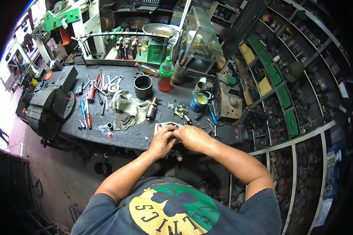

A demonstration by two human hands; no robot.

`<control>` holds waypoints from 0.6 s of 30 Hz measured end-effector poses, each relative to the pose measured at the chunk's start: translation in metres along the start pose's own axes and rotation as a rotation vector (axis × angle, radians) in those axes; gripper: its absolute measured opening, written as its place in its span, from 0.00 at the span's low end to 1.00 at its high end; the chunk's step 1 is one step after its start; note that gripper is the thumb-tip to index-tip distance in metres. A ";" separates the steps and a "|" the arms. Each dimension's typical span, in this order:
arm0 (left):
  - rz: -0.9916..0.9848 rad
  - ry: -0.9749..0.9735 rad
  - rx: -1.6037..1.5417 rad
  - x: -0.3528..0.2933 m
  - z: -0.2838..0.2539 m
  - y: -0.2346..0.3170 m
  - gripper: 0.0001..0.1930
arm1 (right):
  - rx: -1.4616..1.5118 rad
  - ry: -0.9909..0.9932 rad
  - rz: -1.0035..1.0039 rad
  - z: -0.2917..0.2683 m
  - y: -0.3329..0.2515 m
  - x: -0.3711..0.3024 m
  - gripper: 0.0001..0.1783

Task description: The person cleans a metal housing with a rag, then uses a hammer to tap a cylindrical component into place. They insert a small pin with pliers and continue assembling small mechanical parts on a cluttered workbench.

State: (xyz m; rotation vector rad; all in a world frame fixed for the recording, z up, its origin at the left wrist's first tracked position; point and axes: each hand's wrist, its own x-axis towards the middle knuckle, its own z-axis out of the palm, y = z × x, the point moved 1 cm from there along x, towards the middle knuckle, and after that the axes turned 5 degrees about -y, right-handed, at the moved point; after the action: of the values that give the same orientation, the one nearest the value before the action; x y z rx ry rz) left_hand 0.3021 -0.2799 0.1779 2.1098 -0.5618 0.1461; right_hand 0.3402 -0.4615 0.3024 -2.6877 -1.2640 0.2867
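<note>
At the bench's near edge, my left hand (162,141) is curled round a light metal housing (169,123) with a rounded rim. My right hand (190,137) meets it from the other side, fingers bent in against the part; whatever they pinch is hidden. Most of the housing lies under both hands. Just beyond them sits a small round plate with yellowish and dark pieces (181,111). A copper-and-dark motor armature (151,109) lies left of that, against a grey rag (133,107). A blue tub of yellowish grease (199,102) stands to the right.
Behind stand a dark open cylinder (143,87) and a green-capped bottle of red liquid (166,73). Wrenches (113,81) and screwdrivers (89,116) lie at left, near a large black vise (47,102). A metal box (229,102) and parts shelves (278,86) border the right.
</note>
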 end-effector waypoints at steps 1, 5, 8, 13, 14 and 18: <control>-0.013 0.000 -0.022 0.000 -0.004 0.008 0.23 | -0.018 -0.060 0.005 -0.005 -0.001 0.001 0.16; -0.063 0.002 -0.070 0.001 -0.008 0.006 0.21 | -0.082 -0.228 0.217 -0.027 -0.025 0.006 0.16; 0.001 -0.010 -0.005 0.002 0.001 -0.003 0.23 | -0.020 -0.006 -0.021 0.001 0.001 0.001 0.17; -0.078 -0.029 -0.056 0.002 -0.010 0.011 0.21 | -0.081 -0.176 0.130 -0.024 -0.019 0.003 0.13; -0.082 -0.034 -0.055 -0.002 -0.005 -0.003 0.21 | -0.082 -0.133 0.100 -0.018 -0.017 0.003 0.14; 0.000 -0.007 -0.022 0.001 -0.001 0.005 0.17 | -0.014 -0.092 0.031 0.001 -0.001 -0.002 0.16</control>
State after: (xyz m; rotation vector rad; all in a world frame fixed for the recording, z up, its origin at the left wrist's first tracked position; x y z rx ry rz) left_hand 0.3014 -0.2814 0.1826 2.0897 -0.5645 0.1320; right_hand 0.3379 -0.4619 0.3022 -2.7368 -1.2542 0.4117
